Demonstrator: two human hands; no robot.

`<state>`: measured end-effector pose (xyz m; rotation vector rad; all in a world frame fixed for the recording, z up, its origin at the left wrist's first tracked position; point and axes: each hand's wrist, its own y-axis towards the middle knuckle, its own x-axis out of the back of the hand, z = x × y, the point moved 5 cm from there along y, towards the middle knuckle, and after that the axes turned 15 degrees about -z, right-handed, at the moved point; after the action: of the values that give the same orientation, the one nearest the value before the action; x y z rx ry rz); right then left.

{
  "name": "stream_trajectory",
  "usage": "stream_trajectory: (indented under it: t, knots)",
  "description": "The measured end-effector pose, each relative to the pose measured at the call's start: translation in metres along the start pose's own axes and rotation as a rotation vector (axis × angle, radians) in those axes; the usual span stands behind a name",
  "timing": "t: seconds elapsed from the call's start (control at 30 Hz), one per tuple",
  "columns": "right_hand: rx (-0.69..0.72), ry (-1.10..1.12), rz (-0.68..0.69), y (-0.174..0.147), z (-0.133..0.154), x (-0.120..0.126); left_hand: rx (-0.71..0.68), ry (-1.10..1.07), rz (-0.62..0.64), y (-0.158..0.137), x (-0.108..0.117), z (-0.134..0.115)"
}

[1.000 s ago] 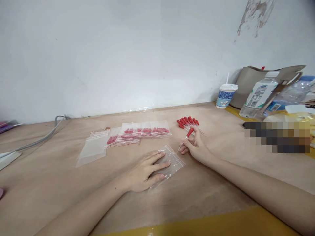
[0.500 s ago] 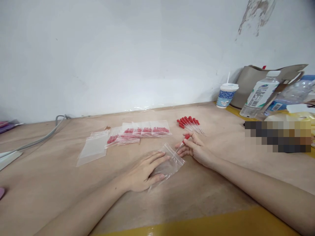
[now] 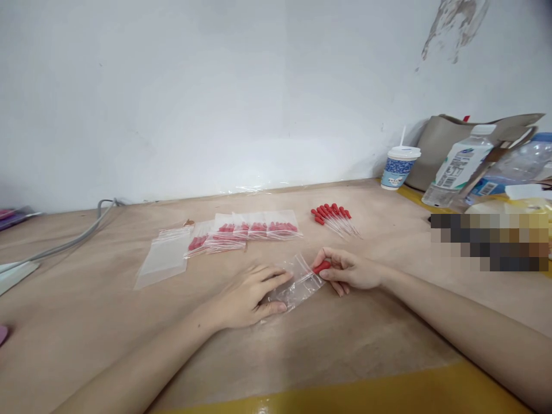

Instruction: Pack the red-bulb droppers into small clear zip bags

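Note:
A clear zip-lock bag lies flat on the table, its mouth to the right. My left hand rests on the bag's closed end, fingers stretched out and thumb apart, pressing on it. At the mouth, my right hand pinches the red rubber bulb of a dropper. The dropper's thin clear tube points left into the bag and is hard to see there. Behind my right hand lies a pile of red-bulbed droppers with clear tubes.
Overlapping bags filled with red-bulbed droppers lie at the back middle. Flat unfilled zip-lock bags are to their left. A grey cable runs along the left. A paper cup, a bottle and a grey bag stand at right.
My right hand has moved down and toward the bag, and the dropper has slid into its mouth, now lying flatter. My left hand stays on the bag.

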<state>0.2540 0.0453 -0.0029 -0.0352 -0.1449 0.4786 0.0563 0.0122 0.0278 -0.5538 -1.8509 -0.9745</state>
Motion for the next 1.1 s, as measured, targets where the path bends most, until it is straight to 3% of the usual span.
stream_trajectory:
  t: [0.13, 0.33, 0.57, 0.77, 1.1]
  knots:
    - [-0.004, -0.13, -0.057, 0.003, -0.002, 0.001, 0.055, -0.075, 0.038, -0.001, -0.002, 0.0]
    - [0.206, -0.273, -0.182, 0.007, 0.008, -0.005, 0.03, -0.067, 0.006, 0.001, -0.009, -0.005]
    - [-0.029, -0.012, -0.19, 0.004, -0.001, 0.002, 0.002, -0.047, -0.1, 0.0, -0.007, -0.001]
    - [-0.056, -0.039, -0.23, -0.001, 0.002, 0.008, 0.139, -0.094, -0.208, 0.0, -0.003, 0.007]
    - [-0.144, -0.184, -0.323, -0.009, 0.008, -0.005, 0.104, -0.067, -0.183, 0.002, -0.005, 0.001]
